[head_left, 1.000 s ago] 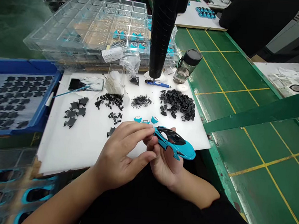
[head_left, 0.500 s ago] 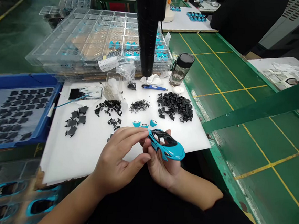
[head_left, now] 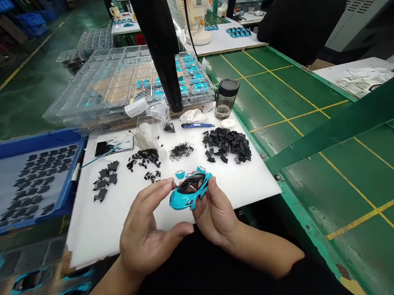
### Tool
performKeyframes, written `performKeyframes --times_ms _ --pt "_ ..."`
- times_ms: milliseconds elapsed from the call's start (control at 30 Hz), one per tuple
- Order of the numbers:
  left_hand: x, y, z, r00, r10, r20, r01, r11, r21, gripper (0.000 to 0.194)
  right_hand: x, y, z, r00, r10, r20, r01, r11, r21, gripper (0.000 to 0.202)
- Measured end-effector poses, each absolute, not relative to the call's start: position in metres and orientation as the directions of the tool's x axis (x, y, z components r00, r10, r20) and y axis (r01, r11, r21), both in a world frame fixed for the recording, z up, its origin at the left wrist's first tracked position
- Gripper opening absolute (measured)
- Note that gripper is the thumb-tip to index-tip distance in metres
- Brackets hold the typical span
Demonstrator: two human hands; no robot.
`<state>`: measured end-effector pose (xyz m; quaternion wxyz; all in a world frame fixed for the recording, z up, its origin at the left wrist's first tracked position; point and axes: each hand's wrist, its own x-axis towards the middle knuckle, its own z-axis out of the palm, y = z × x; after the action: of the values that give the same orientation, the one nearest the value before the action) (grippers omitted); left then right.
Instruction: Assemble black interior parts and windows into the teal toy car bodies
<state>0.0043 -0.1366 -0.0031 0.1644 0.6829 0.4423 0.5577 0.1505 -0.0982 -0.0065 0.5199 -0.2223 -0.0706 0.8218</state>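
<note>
A blue toy car body [head_left: 186, 197] with dark windows is held above the near part of the white work board. My right hand [head_left: 217, 212] grips it from the right, thumb along its side and fingers underneath. On the other side, my left hand [head_left: 150, 225] is open, its thumb well apart from the fingers. The left fingertips come up to the car's left edge; whether they touch it I cannot tell. Just behind the car lie small blue pieces [head_left: 180, 175] with thin dark frames, partly hidden by it.
On the white board [head_left: 109, 227] lie piles of black plastic parts [head_left: 229, 143], tiny black bits [head_left: 181, 151] and a blue pen-like tool [head_left: 197, 125]. A lidded bottle [head_left: 226, 99] stands behind. A black hanging tool [head_left: 163, 49] reaches down overhead. A blue tray [head_left: 76, 156] sits left.
The car has turned, its front now pointing toward the left and me. My left fingers have moved off its end and spread wider. The view has shifted.
</note>
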Motion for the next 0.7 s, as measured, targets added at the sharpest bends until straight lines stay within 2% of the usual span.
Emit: performKeyframes --times_ms 133,267,500,700 --pt "0.006 -0.137 0.000 -0.004 0.756 0.654 0.496 -0.567 0.658 0.059 0.151 -0.101 -0.005 -0.361 0.900 -0.246 -0.833 -0.430 -0.349 0.032" --pt "0.007 -0.138 0.005 0.016 0.733 0.680 0.524 -0.586 0.618 0.051 0.152 -0.103 -0.003 -0.387 0.885 -0.260 -0.831 -0.457 -0.319 0.032" --pt "0.008 -0.138 0.011 0.072 0.704 0.706 0.594 -0.599 0.537 0.052 0.152 -0.103 -0.004 -0.431 0.859 -0.278 -0.817 -0.501 -0.283 0.037" --pt "0.009 -0.141 0.012 0.085 0.711 0.698 0.620 -0.586 0.522 0.055 0.154 -0.104 -0.005 -0.447 0.851 -0.278 -0.807 -0.517 -0.285 0.039"
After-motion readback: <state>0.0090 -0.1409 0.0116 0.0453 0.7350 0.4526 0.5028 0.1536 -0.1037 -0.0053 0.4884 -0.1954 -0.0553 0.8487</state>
